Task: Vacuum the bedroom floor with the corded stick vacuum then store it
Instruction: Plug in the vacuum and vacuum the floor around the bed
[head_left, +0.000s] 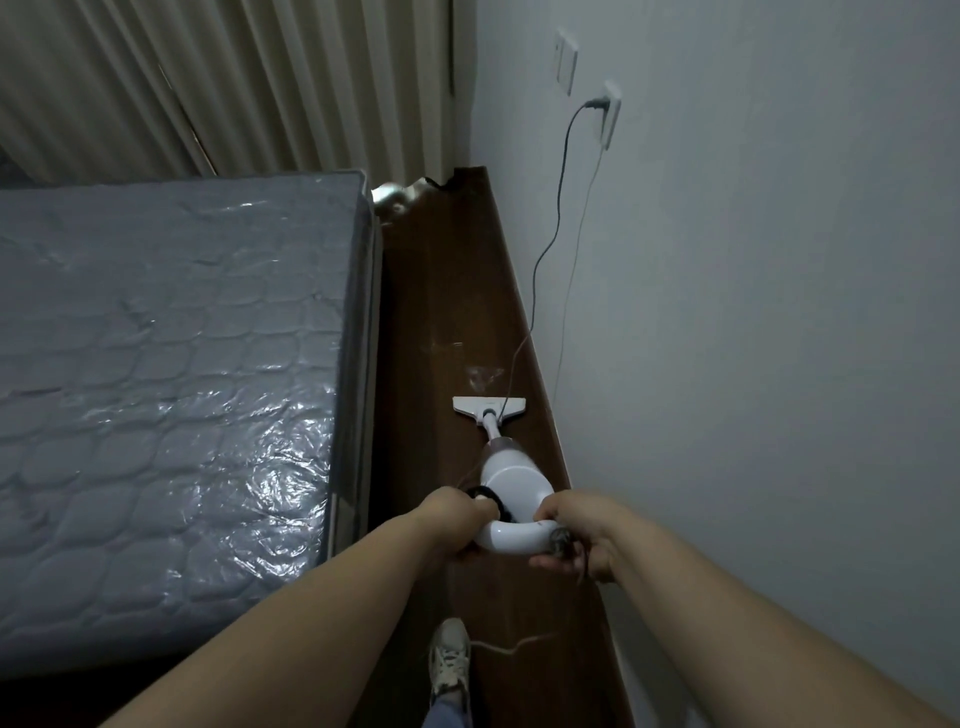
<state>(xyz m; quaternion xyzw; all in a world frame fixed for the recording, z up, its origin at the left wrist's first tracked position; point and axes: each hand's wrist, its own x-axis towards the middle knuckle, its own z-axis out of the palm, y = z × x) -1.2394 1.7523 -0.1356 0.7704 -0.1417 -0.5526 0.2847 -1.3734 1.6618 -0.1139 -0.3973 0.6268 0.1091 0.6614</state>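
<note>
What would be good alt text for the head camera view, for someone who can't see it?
Both hands, the left hand and right hand, grip the handle of a white stick vacuum whose floor head rests on a narrow strip of dark wood floor between a plastic-wrapped mattress and a white wall. Its cord runs up to a wall socket.

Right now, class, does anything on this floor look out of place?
Yes. The cord trails across the floor ahead of the vacuum head, where it could be run over, and a crumpled scrap of clear plastic lies just beyond.
</note>
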